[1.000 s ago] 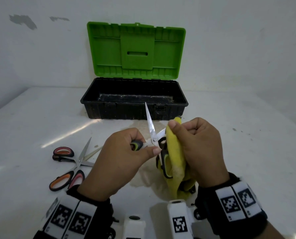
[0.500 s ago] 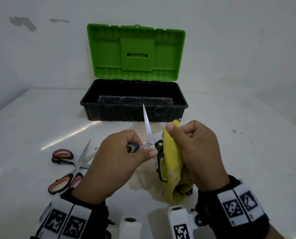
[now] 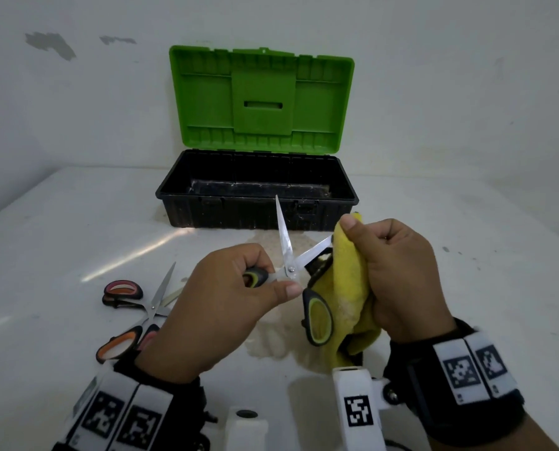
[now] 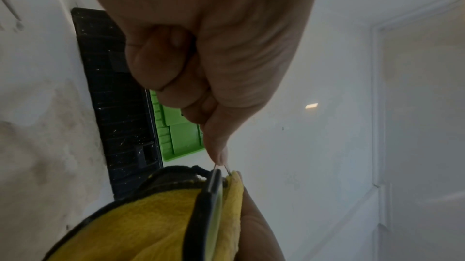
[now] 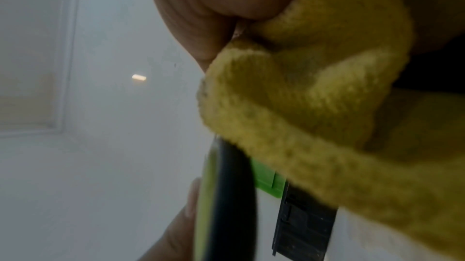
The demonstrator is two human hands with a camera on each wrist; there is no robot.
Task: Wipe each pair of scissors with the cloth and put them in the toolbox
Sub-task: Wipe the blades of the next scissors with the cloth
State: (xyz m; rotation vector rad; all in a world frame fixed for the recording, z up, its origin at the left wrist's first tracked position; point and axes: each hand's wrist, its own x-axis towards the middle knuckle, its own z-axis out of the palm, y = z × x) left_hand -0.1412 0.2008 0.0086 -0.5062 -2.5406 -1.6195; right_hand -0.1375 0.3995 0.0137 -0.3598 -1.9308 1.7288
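Observation:
My left hand (image 3: 239,294) grips one handle of the black-and-green scissors (image 3: 288,252), held spread open above the table. One blade points up toward the toolbox; the other runs right into the yellow cloth (image 3: 349,281). My right hand (image 3: 398,271) pinches that cloth around the blade's end. The free handle loop (image 3: 317,317) hangs below the pivot. In the left wrist view my fingers (image 4: 176,66) are curled, with the yellow cloth (image 4: 141,225) below. The right wrist view shows the cloth (image 5: 314,96) bunched in my grip beside the scissors handle (image 5: 226,195). The black toolbox (image 3: 180,193) stands open behind, green lid (image 3: 262,99) upright.
Two more pairs of scissors lie crossed on the white table at the left, one with a red handle (image 3: 122,289), one with an orange handle (image 3: 119,346). A pale stain (image 3: 268,340) marks the table under my hands. A white wall rises behind the toolbox.
The scissors' blades have spread wider apart. My right hand with the cloth has slid outward along the right blade toward its tip.

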